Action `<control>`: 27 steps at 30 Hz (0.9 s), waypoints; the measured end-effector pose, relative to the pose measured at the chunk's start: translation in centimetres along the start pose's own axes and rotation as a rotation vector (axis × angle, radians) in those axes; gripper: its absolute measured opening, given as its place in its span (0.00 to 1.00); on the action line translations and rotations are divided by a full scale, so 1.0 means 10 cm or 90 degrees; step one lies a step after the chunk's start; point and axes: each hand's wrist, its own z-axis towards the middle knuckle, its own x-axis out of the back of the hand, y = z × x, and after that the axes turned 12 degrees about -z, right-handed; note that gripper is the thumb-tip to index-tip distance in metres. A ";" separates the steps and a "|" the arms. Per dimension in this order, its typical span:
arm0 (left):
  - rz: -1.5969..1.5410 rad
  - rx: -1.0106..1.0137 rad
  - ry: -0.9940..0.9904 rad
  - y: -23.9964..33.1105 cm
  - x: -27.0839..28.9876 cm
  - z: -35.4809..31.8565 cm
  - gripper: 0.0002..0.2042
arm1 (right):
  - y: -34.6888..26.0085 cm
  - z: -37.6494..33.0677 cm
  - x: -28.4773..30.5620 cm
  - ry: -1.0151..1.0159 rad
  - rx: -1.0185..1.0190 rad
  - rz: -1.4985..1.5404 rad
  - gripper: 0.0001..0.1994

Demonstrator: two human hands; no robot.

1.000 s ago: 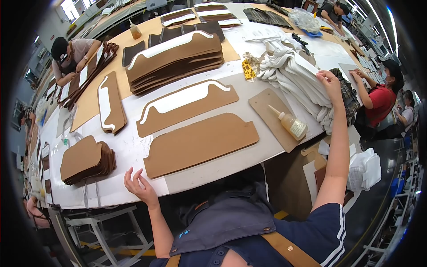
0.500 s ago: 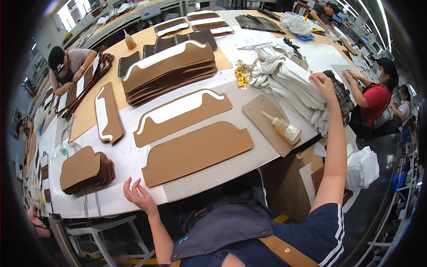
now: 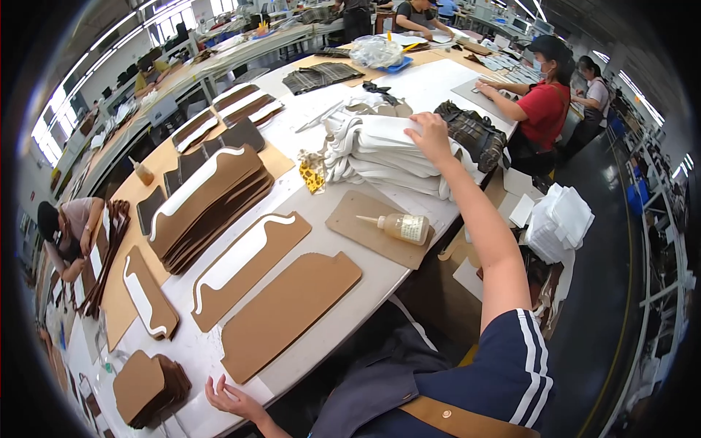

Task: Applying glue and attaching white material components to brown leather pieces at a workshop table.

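White folded stack [image 3: 380, 150] lies under the right hand [image 3: 429, 136], fingers spread flat on its top; left hand [image 3: 232, 398] rests open-fingered at the counter [image 3: 431, 87] edge.

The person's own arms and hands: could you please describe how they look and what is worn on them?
Both hands are bare, with no gloves. The right hand leads to a bare forearm and a short navy sleeve with white stripes. The left hand shows no sleeve or visible jewellery.
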 end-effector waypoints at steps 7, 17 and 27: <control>-0.019 0.003 -0.006 -0.01 -0.03 0.02 0.08 | -0.14 -0.03 0.34 0.184 0.005 0.068 0.07; -0.536 0.044 -0.282 0.94 -0.14 0.16 0.24 | -1.75 -0.38 2.05 -0.246 0.111 0.576 0.07; -0.640 0.203 -0.498 1.43 -0.28 0.14 0.19 | -2.60 -1.75 1.53 -0.742 0.299 0.683 0.08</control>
